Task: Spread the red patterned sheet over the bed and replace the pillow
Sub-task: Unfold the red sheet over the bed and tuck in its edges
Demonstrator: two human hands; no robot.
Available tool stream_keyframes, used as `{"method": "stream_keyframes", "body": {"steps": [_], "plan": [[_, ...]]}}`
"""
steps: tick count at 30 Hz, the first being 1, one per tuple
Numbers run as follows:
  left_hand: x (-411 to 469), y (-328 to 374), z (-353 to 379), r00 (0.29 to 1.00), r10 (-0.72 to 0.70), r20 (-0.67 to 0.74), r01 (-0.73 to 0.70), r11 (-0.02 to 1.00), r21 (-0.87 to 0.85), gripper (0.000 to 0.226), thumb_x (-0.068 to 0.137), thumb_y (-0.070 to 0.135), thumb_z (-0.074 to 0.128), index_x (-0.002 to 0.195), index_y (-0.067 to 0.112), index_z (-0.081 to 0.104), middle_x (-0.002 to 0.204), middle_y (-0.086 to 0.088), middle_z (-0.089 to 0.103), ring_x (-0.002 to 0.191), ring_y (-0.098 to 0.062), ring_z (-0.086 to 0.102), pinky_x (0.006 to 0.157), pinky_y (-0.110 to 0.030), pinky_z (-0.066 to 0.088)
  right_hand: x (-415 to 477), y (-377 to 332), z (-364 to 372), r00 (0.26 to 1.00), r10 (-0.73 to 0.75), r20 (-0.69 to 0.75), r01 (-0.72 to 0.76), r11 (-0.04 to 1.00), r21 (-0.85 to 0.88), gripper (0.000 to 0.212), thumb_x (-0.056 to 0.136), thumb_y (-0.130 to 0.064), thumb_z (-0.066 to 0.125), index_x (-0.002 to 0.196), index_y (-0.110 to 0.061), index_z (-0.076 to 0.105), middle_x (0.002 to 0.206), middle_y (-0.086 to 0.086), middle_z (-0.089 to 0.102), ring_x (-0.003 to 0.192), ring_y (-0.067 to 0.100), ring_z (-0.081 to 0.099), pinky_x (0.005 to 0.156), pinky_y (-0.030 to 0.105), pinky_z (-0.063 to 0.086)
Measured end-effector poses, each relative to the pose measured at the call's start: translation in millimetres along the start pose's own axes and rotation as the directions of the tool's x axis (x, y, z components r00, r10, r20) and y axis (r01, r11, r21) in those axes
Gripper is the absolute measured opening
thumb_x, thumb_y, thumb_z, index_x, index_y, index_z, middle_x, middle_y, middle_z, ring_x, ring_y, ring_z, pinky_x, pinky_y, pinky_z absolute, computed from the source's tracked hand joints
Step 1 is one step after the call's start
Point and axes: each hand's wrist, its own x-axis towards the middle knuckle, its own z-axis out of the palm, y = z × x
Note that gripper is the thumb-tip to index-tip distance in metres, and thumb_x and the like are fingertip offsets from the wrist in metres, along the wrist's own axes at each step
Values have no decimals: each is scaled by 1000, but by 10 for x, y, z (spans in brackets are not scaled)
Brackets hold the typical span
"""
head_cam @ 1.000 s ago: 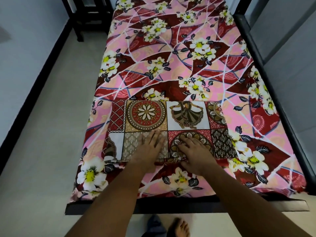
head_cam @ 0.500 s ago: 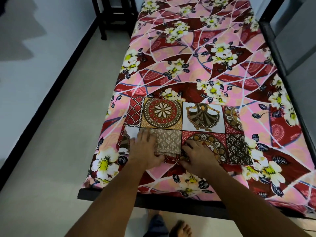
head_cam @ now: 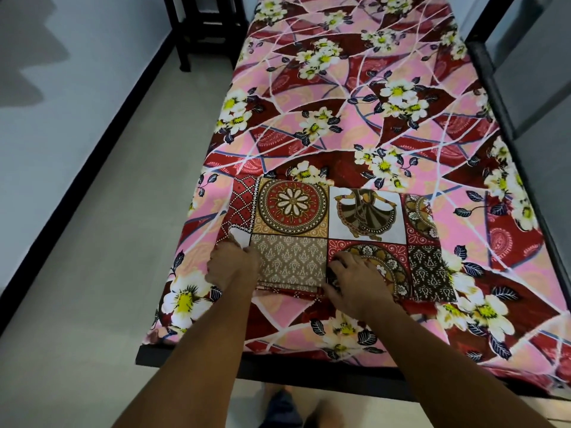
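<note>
1. The red patterned sheet point(head_cam: 333, 236) lies folded into a flat rectangle at the near end of the bed point(head_cam: 278, 370), on top of the pink floral cover point(head_cam: 355, 125) already stretched over the mattress. I see no pillow anywhere in view.

2. My left hand point(head_cam: 233, 267) is at the folded sheet's near-left corner, fingers curled around the edge; it looks to be pinching the corner layers, where a white flap is turned up.

3. My right hand point(head_cam: 350, 281) rests on the near edge towards the middle, fingers bent and pressed into the cloth. I cannot tell whether it has a layer gripped or only holds the stack down.

4. I judge the sheet light, soft and limp: thin cloth with no stiffness, so it will sag and drape from wherever I hold it. Several layers show at the near edge, so they may slide over each other and open unevenly.

5. Best hold, I think, is on two corners of the top layer, hands well apart, then lift and shake it open towards the far end.

6. Risk: grabbing all the layers at once, or dragging the floral cover beneath into wrinkles.
</note>
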Motion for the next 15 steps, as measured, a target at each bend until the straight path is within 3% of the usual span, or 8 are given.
{"method": "stream_keyframes", "body": {"steps": [3, 6, 8, 11, 13, 15], "plan": [[-2, 120, -104, 999, 38, 15, -36, 993, -111, 39, 89, 40, 56, 99, 5, 70, 92, -12, 70, 84, -31, 66, 72, -32, 50, -8, -14, -49, 1000, 19, 19, -20, 999, 41, 73, 90, -72, 42, 144, -23, 42, 154, 5, 36, 140, 27, 34, 115, 45, 31], [-28, 325, -199, 997, 72, 18, -66, 972, -227, 38, 95, 39, 51, 101, 5, 67, 93, -11, 68, 80, -28, 61, 68, -30, 41, -12, -62, -114, 999, 8, 33, -11, 997, 75, 93, 81, -79, 49, 153, -24, 29, 159, 4, 30, 145, 27, 28, 119, 48, 24], [-35, 474, -244, 993, 113, 19, -99, 928, -360, 36, 97, 37, 52, 107, 5, 64, 102, -13, 69, 89, -31, 63, 72, -31, 41, -4, -124, -155, 1000, -9, 21, 7, 996, 87, 106, 76, -81, 55, 157, -23, 20, 160, 4, 27, 146, 27, 26, 120, 49, 22], [-94, 706, -326, 988, 149, 47, -89, 782, -617, 31, 96, 29, 59, 119, 9, 53, 105, -10, 67, 89, -27, 62, 72, -29, 41, 33, -231, -210, 1000, 21, -4, -20, 992, 121, 116, 71, -81, 61, 159, -22, 14, 160, 3, 28, 146, 27, 28, 120, 50, 23], [-120, 829, -372, 987, 153, 48, -68, 667, -742, 43, 94, 27, 62, 132, 15, 46, 111, -6, 68, 89, -22, 65, 75, -29, 47, 67, -295, -203, 997, 67, -23, -62, 986, 155, 116, 71, -77, 63, 158, -22, 11, 157, 3, 33, 144, 27, 32, 119, 49, 27], [-115, 909, -382, 979, 200, 39, -88, 585, -806, 64, 95, 26, 63, 151, 23, 33, 119, 1, 66, 93, -15, 64, 88, -30, 50, 93, -302, -172, 986, 152, -70, -134, 967, 216, 110, 75, -65, 69, 158, -21, 11, 150, 3, 42, 138, 27, 41, 116, 48, 35]]}}
